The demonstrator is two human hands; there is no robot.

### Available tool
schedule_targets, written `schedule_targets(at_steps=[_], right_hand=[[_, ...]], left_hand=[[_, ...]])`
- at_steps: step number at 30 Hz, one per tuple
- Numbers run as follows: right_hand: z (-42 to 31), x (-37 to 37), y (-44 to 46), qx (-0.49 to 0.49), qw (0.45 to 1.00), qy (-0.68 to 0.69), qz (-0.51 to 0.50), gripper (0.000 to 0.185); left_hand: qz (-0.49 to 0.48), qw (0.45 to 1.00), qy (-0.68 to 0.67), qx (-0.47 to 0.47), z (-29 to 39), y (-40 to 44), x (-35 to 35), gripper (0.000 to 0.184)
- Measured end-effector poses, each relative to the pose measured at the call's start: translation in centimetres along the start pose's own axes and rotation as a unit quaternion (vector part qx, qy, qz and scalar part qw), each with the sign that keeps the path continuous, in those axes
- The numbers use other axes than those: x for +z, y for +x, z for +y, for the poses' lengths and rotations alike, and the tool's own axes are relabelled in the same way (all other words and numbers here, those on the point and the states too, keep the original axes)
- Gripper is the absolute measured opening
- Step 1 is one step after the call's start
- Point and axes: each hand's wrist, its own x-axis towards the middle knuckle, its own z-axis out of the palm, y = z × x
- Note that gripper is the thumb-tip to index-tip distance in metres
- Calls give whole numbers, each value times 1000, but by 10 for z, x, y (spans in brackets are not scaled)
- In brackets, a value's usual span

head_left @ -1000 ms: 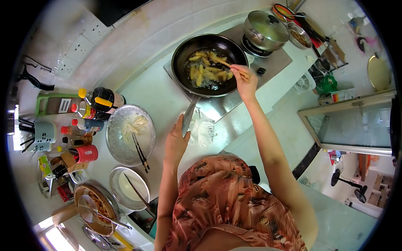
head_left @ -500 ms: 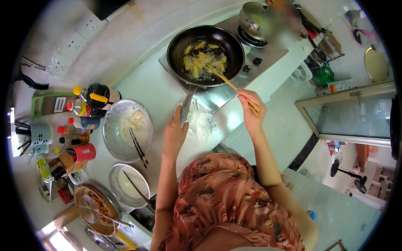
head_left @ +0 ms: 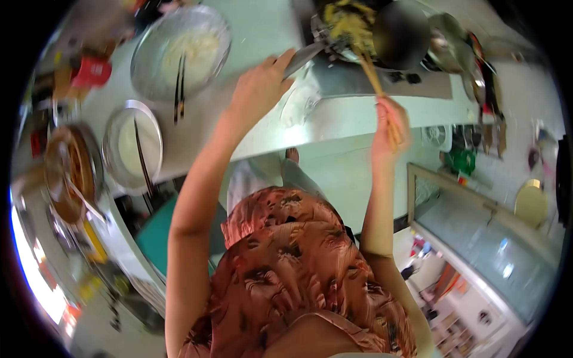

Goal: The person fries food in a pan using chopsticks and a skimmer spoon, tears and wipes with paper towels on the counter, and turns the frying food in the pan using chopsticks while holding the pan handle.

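Observation:
At the top of the head view sits a dark frying pan [head_left: 341,55], partly cut off by the frame edge, with yellow fried strips [head_left: 352,27] in bubbling oil. My left hand [head_left: 259,89] is closed on the pan's grey handle [head_left: 304,58]. To the right, my right hand [head_left: 391,122] grips wooden chopsticks [head_left: 371,74], slightly blurred, whose tips are among the strips. Left of the pan stands a metal bowl [head_left: 141,74] with pale coated strips and dark chopsticks [head_left: 179,89] resting in it.
A smaller metal bowl [head_left: 157,128] of pale liquid holds another dark utensil. Farther left is a wicker basket [head_left: 57,206] with a strainer on it. A lidded metal pot [head_left: 447,45] stands right of the pan. The counter's front edge [head_left: 334,134] runs before me.
The view has swung, so pan and bowls sit higher in it. The strips now look bunched together at the chopstick tips. Both hands keep their hold.

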Motion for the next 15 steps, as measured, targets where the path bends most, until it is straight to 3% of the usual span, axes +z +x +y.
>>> schedule_targets(at_steps=[7,12,15], right_hand=[[44,-20,41,-94,992,-54,-68,10],[76,-35,68,-72,993,-36,-89,14],[77,-27,71,-76,993,2,-94,20]], left_hand=[[60,998,-2,-10,19,5,16,36],[134,987,47,79,20,25,32,27],[181,979,30,84,8,22,47,18]])
